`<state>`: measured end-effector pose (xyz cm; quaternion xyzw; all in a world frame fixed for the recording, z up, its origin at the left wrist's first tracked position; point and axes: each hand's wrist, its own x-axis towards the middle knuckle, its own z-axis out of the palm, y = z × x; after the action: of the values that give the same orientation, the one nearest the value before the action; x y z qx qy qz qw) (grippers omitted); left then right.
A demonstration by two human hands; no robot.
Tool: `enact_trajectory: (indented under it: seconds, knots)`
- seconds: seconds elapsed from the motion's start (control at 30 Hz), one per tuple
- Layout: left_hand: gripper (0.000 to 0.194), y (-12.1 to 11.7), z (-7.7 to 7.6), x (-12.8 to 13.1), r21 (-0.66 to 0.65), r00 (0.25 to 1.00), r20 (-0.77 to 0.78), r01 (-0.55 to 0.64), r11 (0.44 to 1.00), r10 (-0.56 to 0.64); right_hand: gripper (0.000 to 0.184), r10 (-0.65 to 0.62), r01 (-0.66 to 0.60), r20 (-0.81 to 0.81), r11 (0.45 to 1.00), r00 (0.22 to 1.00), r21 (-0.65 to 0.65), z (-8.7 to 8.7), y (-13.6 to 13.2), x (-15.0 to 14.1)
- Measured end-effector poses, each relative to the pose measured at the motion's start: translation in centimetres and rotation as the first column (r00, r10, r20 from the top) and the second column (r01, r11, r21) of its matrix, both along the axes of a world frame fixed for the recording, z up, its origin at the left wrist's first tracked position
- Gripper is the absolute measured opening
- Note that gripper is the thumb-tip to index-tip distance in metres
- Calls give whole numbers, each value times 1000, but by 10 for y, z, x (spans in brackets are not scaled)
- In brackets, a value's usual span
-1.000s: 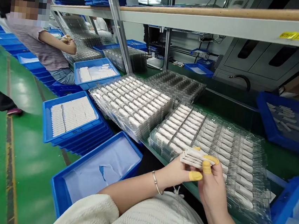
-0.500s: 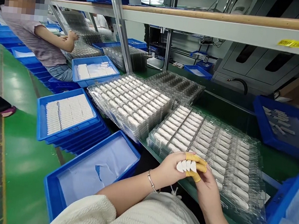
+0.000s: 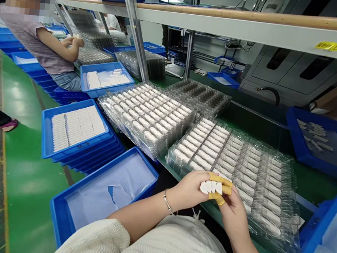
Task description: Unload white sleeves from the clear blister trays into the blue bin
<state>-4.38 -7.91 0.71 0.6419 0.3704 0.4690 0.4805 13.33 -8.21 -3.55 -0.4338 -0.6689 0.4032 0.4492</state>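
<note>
My left hand (image 3: 188, 189), with a bracelet at the wrist, is closed around a short row of several white pieces (image 3: 211, 187) with rounded ends. My right hand (image 3: 234, 212) meets it from the other side, its fingers closed at the far end of the same row. Yellow finger covers (image 3: 222, 180) show where the fingertips come together; which hand wears each one is hard to tell. Just beyond both hands lies a clear plastic tray (image 3: 292, 182) filled with rows of similar white pieces (image 3: 248, 178).
Left of that tray stands a stack of filled clear trays (image 3: 166, 144), with dark-looking trays (image 3: 199, 95) behind. A paper-lined blue bin (image 3: 59, 211) is at my left, near stacked blue bins (image 3: 47, 134). Another blue bin (image 3: 307, 251) sits right. A co-worker (image 3: 51, 47) works far left.
My hands stay together on the white pieces, with only a slight shift. The co-worker's hands have moved a little.
</note>
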Motion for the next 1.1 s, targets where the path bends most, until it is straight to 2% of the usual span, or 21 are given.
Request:
enact_trajectory:
  seconds: [0.07,0.13,0.23,0.33,0.43,0.53,0.63,0.67,0.73,0.8,0.83,0.87,0.9,0.97,1.03,1.1]
  knots:
    - [37,0,0,1,-112,998,57,-25,993,32,19,24,-24,15,1000,1000,-11,6,0,1]
    - [39,1,-2,3,-240,983,176,-15,971,59,15,19,-20,72,999,997,24,13,0,4]
    - [40,3,-8,4,-346,925,367,40,938,96,7,-64,16,224,978,973,209,25,0,12]
    - [42,4,-14,2,-371,881,456,63,927,123,8,-153,-4,337,906,929,423,34,-1,19]
    - [40,4,-16,0,-365,876,471,87,927,103,11,-229,-57,417,820,880,569,40,-2,22]
    - [37,3,-17,-1,-350,881,467,103,931,78,10,-281,-95,448,752,849,652,41,-5,22]
    - [37,3,-17,-3,-345,888,455,106,933,67,10,-282,-91,435,744,855,661,42,-6,22]
    - [36,3,-17,-3,-347,888,454,110,931,65,11,-260,-81,422,766,869,638,41,-6,22]
    - [35,3,-17,-3,-360,884,461,109,927,75,9,-171,-54,376,853,911,519,41,-4,22]
    - [35,3,-18,-2,-379,873,475,94,921,107,5,-32,-49,282,960,959,275,40,-2,22]
    - [35,4,-18,-1,-387,866,486,87,918,123,6,31,-55,200,992,979,117,39,0,21]
    - [35,5,-19,0,-389,858,497,86,917,130,10,78,-73,98,996,992,-53,39,1,20]
    - [33,6,-20,1,-384,852,507,89,919,130,15,99,-100,-15,971,995,-216,38,1,19]
    - [30,7,-22,3,-371,846,523,113,922,107,24,69,-175,-236,867,969,-466,36,2,16]
    - [29,7,-24,4,-370,849,524,151,917,72,28,4,-256,-392,763,920,-594,33,0,12]
    - [30,7,-24,4,-389,851,522,178,904,57,29,-66,-305,-485,702,872,-644,31,-1,9]
